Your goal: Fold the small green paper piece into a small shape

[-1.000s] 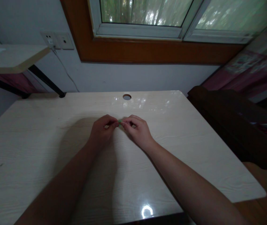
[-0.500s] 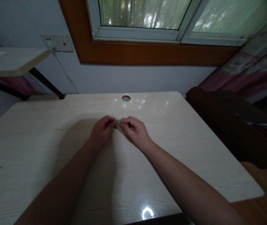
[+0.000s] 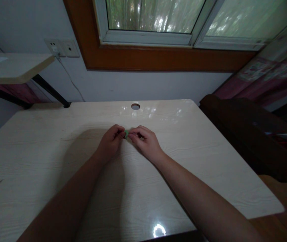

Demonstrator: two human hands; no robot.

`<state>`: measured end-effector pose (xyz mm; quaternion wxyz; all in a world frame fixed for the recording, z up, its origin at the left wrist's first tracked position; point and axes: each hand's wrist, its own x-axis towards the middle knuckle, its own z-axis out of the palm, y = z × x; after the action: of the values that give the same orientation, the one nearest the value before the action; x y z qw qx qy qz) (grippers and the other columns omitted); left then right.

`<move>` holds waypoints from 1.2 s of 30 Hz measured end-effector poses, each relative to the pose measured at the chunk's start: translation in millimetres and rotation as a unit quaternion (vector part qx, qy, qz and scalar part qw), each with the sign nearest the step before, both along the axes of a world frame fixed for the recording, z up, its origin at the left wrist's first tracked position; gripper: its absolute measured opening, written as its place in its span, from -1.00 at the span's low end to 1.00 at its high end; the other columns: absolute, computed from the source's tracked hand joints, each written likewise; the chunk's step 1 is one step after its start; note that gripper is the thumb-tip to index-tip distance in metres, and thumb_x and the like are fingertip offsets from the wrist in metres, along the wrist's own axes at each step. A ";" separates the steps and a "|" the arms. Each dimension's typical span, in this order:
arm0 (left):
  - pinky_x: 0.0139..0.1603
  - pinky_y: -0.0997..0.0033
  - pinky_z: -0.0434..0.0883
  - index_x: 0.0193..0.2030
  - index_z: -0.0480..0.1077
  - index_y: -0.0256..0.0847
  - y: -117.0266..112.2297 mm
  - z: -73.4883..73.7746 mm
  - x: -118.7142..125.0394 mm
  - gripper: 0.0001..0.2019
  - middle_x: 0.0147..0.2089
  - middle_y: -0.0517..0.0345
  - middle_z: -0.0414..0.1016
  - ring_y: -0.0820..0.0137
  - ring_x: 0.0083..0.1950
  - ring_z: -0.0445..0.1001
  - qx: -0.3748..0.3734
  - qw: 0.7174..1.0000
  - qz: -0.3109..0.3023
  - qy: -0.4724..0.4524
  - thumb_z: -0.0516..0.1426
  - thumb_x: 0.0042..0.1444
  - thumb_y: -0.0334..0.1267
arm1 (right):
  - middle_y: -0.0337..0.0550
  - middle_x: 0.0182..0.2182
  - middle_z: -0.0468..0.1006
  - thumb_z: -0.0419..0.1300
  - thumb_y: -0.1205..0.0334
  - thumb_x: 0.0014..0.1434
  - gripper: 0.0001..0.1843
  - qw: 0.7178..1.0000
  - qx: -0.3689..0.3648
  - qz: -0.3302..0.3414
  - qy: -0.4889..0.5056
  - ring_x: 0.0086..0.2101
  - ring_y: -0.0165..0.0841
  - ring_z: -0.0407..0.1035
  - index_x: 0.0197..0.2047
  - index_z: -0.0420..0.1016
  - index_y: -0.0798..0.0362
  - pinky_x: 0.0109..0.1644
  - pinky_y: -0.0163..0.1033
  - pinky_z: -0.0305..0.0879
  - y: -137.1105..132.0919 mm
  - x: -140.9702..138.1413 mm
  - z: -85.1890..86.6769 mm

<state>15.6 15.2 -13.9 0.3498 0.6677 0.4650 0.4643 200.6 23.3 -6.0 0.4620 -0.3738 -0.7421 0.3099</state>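
Observation:
Between my two hands is a small green object (image 3: 126,134), too small and too covered by fingers to tell its kind. My left hand (image 3: 111,139) pinches it from the left with thumb and forefinger. From the right, the thumb and fingers of my right hand (image 3: 145,139) are closed together at its edge. Both hands are over the far middle part of the pale wood-grain table (image 3: 183,168), with a shadow falling to the left.
A round cable hole (image 3: 135,106) lies near the table's back edge. At the left, a raised shelf (image 3: 19,72) stands on black legs. A white cable (image 3: 70,79) hangs from the wall socket (image 3: 57,48). Dark wooden furniture (image 3: 234,127) stands along the right side.
The hands keep almost the same pose around the green object, which shows slightly less between the fingertips. The whole view has shifted by a few pixels.

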 end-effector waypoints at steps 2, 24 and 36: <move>-0.18 0.39 0.32 -0.28 0.38 -0.20 -0.1 -0.9 0.3 -0.88 -0.33 0.19 0.39 0.38 -0.26 0.37 -0.002 1.000 0.003 -0.011 0.11 0.24 -0.22 | -0.23 -0.41 0.47 0.28 0.21 0.24 -0.92 1.000 -0.007 0.001 0.001 -0.37 -0.41 0.37 -0.23 0.59 0.01 -0.29 -0.30 0.26 0.4 -0.3 -1.2; -0.22 0.44 0.37 -0.36 0.48 -0.18 1.0 6.5 -0.2 -0.88 -0.31 0.20 0.44 0.41 -0.26 0.41 -0.030 0.998 0.049 -0.025 0.26 0.11 -0.20 | -0.24 -0.45 0.47 0.29 0.20 0.22 -0.90 1.000 -0.016 -0.003 -0.027 -0.41 -0.42 0.36 -0.28 0.59 0.03 -0.31 -0.32 0.24 5.2 -0.5 -9.2; -0.20 0.39 0.39 -0.33 0.47 -0.20 3.6 1.8 0.5 -0.82 -0.36 0.19 0.49 0.39 -0.29 0.46 -0.070 0.996 0.023 -0.049 0.26 0.11 -0.13 | -0.30 -0.54 0.38 0.28 0.29 0.17 -0.86 0.999 0.023 -0.018 -0.045 -0.50 -0.46 0.26 -0.43 0.52 0.05 -0.40 -0.34 0.15 0.9 -0.2 -5.4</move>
<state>16.1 18.8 -12.1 0.4076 0.6069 0.4939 0.4707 200.5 24.2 -11.4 0.4419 -0.3898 -0.7625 0.2673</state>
